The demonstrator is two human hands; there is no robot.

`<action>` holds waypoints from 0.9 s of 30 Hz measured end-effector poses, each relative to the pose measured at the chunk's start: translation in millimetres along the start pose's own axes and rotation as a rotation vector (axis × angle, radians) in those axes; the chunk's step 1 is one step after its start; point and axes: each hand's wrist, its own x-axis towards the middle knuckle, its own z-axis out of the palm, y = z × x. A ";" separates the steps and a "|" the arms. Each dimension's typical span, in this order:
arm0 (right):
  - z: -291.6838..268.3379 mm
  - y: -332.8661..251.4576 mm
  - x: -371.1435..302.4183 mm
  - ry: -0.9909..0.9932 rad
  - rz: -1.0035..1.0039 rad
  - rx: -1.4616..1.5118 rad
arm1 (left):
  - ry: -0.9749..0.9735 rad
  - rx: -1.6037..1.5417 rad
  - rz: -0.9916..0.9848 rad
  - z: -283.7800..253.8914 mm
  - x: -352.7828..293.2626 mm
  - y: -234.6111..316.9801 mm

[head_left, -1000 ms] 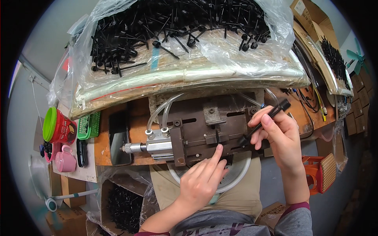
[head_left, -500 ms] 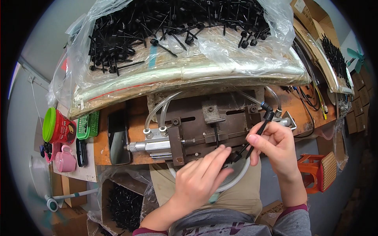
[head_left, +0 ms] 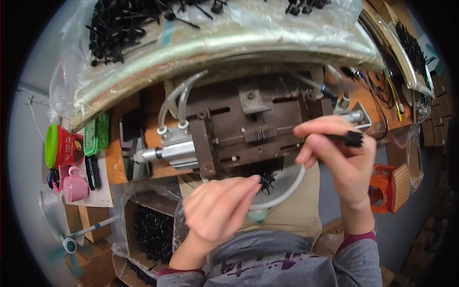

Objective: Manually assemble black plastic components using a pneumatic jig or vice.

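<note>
My right hand (head_left: 340,160) is pinched around a black plastic pin with a ribbed round head (head_left: 354,139). The head sticks out by the knuckles, and most of the shaft is hidden by the fingers. This hand hovers over the right front of a brown metal clamping fixture (head_left: 229,103). My left hand (head_left: 221,208) is lower and to the left, in front of the fixture, its fingers stretched out side by side. Just beyond its fingertips lies a pile of black pins (head_left: 270,179) above my lap, inside the curve of a pale hose (head_left: 291,191).
A plastic-lined tray (head_left: 210,45) of black pins spans the back. Silver air cylinders (head_left: 179,154) and clear tubes flank the fixture. At left stand a pink cup (head_left: 75,186), red tub (head_left: 69,147) and green basket (head_left: 97,134); an orange stool (head_left: 382,191) is at right.
The view has shifted. My left hand has drawn back from the fixture's front, uncovering the pin pile. The black rod at the fixture's middle no longer shows; the right hand's pin points differently.
</note>
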 end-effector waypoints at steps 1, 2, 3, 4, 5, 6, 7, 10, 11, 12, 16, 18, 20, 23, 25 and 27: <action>-7.1 2.5 -2.6 0.009 -0.040 -0.019 | 0.003 -0.005 -0.030 -2.7 -8.1 -1.9; -14.6 5.8 -7.1 0.019 -0.079 -0.038 | 0.005 -0.011 -0.059 -2.8 -18.0 -3.5; -15.4 7.7 -10.0 0.081 -0.128 0.005 | -0.062 -0.012 -0.164 -1.9 -29.0 -5.6; -22.1 9.0 -13.2 0.081 -0.130 -0.039 | -0.130 -0.015 -0.268 1.8 -42.1 -9.9; -29.1 10.5 -16.5 0.081 -0.130 -0.082 | -0.204 -0.013 -0.362 7.8 -55.4 -15.7; -34.3 12.2 -18.4 0.074 -0.136 -0.048 | -0.268 -0.023 -0.471 15.6 -71.4 -24.5; -36.0 15.9 -21.2 0.040 -0.149 0.056 | -0.332 0.012 -0.508 26.3 -92.8 -38.3; -34.4 14.6 -32.6 0.026 -0.162 0.148 | -0.438 0.099 -0.505 61.6 -135.5 -72.9; -30.8 15.6 -35.0 0.040 -0.147 0.129 | -0.461 0.131 -0.494 71.3 -145.7 -79.9; -24.5 13.7 -36.8 0.071 -0.121 0.064 | -0.502 0.138 -0.534 81.8 -151.9 -84.5; -18.9 16.7 -47.7 0.147 -0.098 -0.069 | -0.640 0.174 -0.689 122.2 -166.0 -93.5; -14.0 15.4 -51.0 0.164 -0.103 -0.046 | -0.697 0.193 -0.737 135.7 -171.1 -98.5; -13.5 19.5 -56.5 0.114 -0.144 -0.035 | -0.705 0.200 -0.756 145.3 -178.8 -106.4; -14.0 25.4 -59.4 -0.009 -0.238 -0.082 | -0.736 0.159 -0.777 156.1 -191.5 -113.3; -10.5 25.6 -58.2 -0.047 -0.275 -0.178 | -0.741 0.136 -0.788 161.3 -197.4 -118.5; -6.3 26.9 -56.3 -0.083 -0.323 -0.358 | -0.728 0.125 -0.801 162.6 -197.8 -119.0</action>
